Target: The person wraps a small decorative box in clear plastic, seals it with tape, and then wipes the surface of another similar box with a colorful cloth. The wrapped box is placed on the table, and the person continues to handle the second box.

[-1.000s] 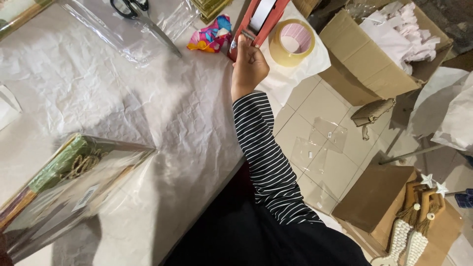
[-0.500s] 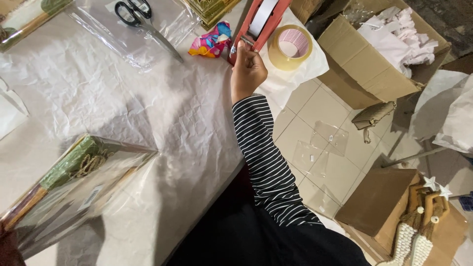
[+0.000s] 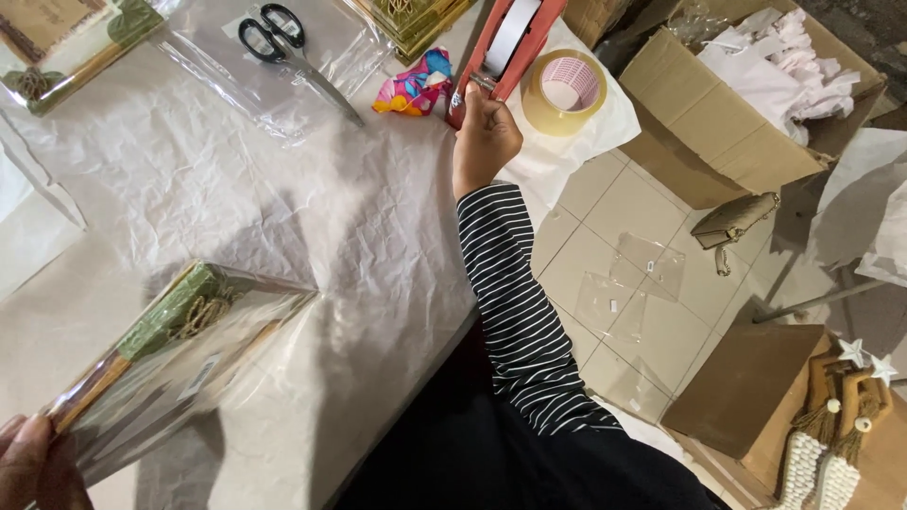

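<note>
The right hand [image 3: 486, 135] reaches to the far side of the table [image 3: 283, 189] and closes its fingers around the lower end of the red tape dispenser [image 3: 505, 52]. A roll of tape [image 3: 565, 92] lies just beside the dispenser, on its right, and a small colourful wrapped thing [image 3: 414, 85] lies on its left. The scissors [image 3: 283, 47] are further left of the dispenser. Far from the dispenser, at the near left corner, the left hand [image 3: 33, 463] holds the end of a packet wrapped in clear plastic [image 3: 170, 349], which is tilted above the white paper.
</note>
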